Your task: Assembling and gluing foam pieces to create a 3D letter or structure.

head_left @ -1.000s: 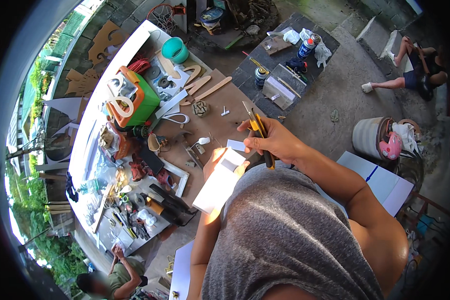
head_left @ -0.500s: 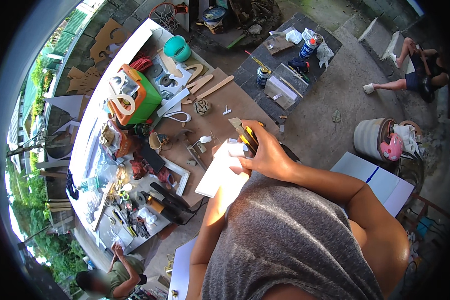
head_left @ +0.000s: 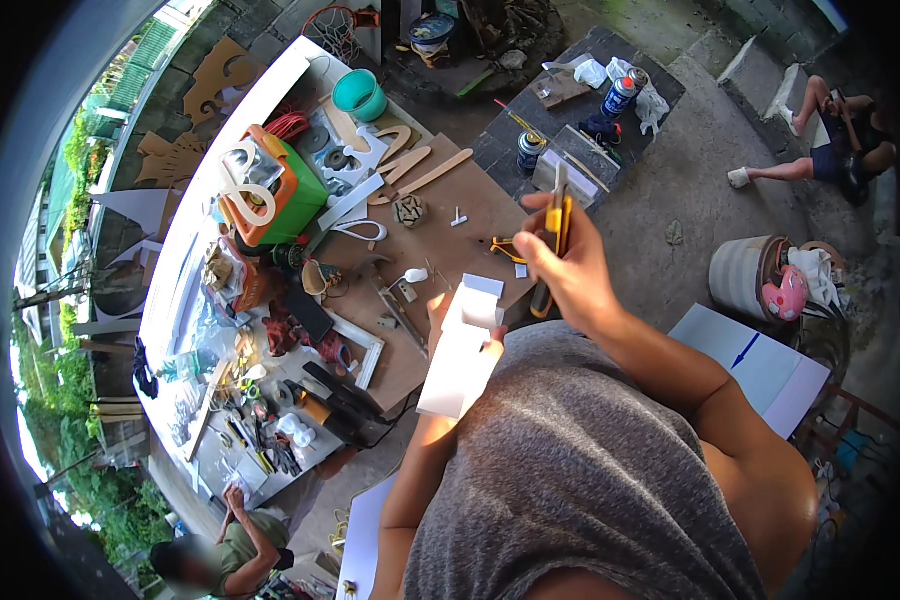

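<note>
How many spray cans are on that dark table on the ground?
2. One blue-and-red spray can stands near the dark table's far end beside white rags; another, darker can stands at its near-left edge. Clutter could hide more.

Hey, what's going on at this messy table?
A person in a grey shirt stands over a brown worktable strewn with tools and cut-out shapes. Their right hand grips a yellow-and-black utility knife, raised above the table. Their left hand holds a white sheet of board at the table's near edge. An orange-and-green case sits further back. Another person works at the far end, and someone else sits on a step.
</note>
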`<state>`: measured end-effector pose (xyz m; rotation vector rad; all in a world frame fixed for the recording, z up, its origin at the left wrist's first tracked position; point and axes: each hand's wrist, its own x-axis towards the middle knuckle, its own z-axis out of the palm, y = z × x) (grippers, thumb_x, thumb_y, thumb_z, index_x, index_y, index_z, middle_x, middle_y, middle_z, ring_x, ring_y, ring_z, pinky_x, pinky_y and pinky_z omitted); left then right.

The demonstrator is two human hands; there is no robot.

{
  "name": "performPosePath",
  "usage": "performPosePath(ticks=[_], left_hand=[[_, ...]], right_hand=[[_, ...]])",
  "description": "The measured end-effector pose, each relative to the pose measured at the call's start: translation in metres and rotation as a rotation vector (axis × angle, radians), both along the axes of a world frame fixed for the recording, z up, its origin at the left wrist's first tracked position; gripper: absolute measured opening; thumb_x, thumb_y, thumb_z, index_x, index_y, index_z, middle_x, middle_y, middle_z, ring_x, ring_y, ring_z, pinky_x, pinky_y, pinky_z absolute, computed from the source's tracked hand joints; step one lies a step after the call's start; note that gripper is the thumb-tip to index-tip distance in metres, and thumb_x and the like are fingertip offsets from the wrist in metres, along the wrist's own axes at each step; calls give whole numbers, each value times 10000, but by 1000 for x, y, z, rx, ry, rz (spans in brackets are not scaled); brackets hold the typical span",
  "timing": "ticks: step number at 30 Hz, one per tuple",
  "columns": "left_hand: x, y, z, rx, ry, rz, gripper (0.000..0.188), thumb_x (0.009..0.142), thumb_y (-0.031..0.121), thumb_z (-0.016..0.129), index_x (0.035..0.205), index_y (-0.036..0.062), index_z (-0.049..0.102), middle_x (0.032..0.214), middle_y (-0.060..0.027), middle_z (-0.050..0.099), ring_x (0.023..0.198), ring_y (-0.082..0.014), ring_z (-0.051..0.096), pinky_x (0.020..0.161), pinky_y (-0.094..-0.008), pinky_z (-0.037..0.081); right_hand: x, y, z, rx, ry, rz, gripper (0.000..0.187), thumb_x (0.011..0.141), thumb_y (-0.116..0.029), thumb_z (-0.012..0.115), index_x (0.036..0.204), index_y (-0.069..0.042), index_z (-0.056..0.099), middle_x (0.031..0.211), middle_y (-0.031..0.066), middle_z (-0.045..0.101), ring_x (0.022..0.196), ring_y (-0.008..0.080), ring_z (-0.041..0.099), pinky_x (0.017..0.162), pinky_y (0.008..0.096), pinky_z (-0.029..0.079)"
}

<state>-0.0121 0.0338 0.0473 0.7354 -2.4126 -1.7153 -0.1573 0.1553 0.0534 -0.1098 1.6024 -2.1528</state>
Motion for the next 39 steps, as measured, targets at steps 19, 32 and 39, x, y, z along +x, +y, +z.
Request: performPosePath(ticks=[19,32,39], left_hand=[[1,-9,-18,-373,112,-100,464,846,101,738,1213,21,466,992,-144,575,851,-255,630,729,-359,521],[-3,3,-2,-186,108,56,445,813,55,751,1198,-13,539,940,-90,586,789,-198,619,700,-323,518],[0,4,-6,-38,-54,-49,262,830,23,735,1055,-33,613,775,-65,668,676,-111,629,595,-266,489]], right_hand=[[10,9,5,99,103,492,642,766,-206,881,1304,-51,567,960,38,649,714,43,528,655,221,440],[0,17,-14,-25,-231,384,512,879,-59,738,1349,-34,536,921,62,655,668,56,559,593,203,444],[23,10,-15,229,125,529,655,811,-118,786,1368,-40,451,1024,84,617,809,140,637,735,283,532]])
